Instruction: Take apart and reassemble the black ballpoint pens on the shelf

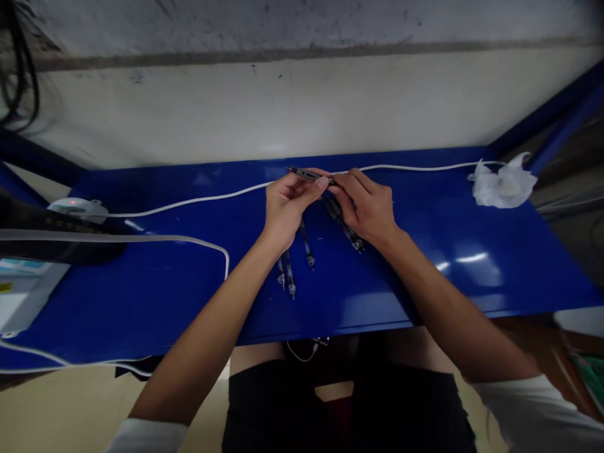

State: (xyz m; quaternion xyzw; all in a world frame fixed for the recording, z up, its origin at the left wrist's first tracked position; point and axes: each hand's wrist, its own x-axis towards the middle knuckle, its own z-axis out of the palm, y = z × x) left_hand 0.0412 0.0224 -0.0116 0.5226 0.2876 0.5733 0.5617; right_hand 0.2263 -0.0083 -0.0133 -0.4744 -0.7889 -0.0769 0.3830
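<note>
Both my hands meet over the middle of a blue shelf (189,283). My left hand (287,204) is closed around a dark grey pen (304,173), whose tip points to the left. At the pen's other end, the fingers of my right hand (365,201) are pinched together and cover that end. Below my right hand lies a bundle of dark pens (342,223). Nearer to me, below my left hand, rest a single pen (307,245) and a pair of pens (289,274), partly hidden by my hand and wrist.
A white cable (202,199) runs along the back of the shelf from a white device (78,207) at the left. Crumpled white plastic (503,182) sits at the right end. A black object (61,239) and a white box (28,296) stand at the left.
</note>
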